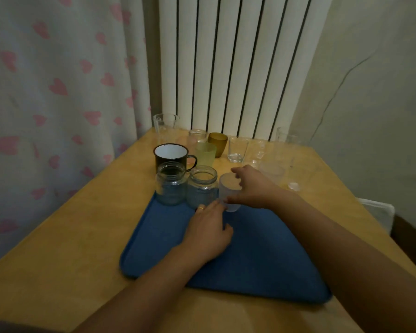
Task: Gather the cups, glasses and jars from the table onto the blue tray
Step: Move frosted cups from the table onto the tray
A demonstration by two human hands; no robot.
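A blue tray (262, 255) lies on the wooden table. Two clear glass jars (171, 186) (201, 187) stand side by side at the tray's far left edge. Right of them my right hand (252, 188) is shut on a frosted cup (229, 192) that stands upright on the tray. My left hand (208, 233) rests on the tray, fingers loosely spread, fingertips close to the cup's base and the second jar. Behind the tray stand a black enamel mug (172, 155), a green frosted cup (205, 153), an amber cup (217, 141) and several clear glasses (237, 149).
A white ribbed radiator (238, 63) rises behind the table, and a heart-print curtain (58, 92) hangs to the left. A tall clear glass (165, 127) stands at the table's back left corner. More faint clear glasses (273, 171) sit at the right rear.
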